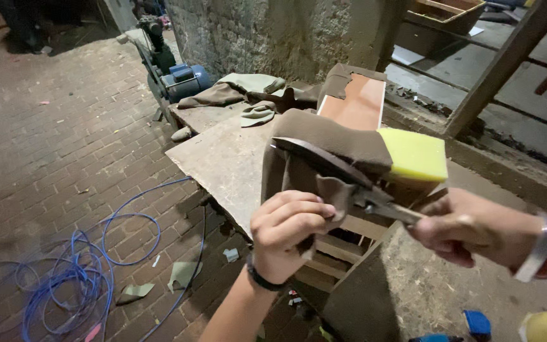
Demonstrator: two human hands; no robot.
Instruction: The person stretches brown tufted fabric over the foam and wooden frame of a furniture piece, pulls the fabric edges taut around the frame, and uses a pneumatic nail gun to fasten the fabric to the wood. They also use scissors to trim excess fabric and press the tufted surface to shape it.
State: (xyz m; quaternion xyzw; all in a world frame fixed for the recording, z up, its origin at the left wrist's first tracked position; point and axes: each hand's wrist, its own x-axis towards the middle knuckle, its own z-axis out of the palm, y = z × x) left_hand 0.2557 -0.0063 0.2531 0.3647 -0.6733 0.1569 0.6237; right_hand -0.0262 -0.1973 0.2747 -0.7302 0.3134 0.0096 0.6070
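My left hand pinches a flap of brown fabric that drapes over a yellow foam block. My right hand grips large dark scissors, with the blades reaching left along the fabric's edge. The foam sits on a wooden frame between my hands. A silver bracelet and red band ring my right wrist, and a dark band rings my left wrist.
A worn board serves as a work surface, with fabric scraps at its far end. A blue motor machine stands behind. Blue cable coils on the brick floor at the left. A rough wall rises at the back.
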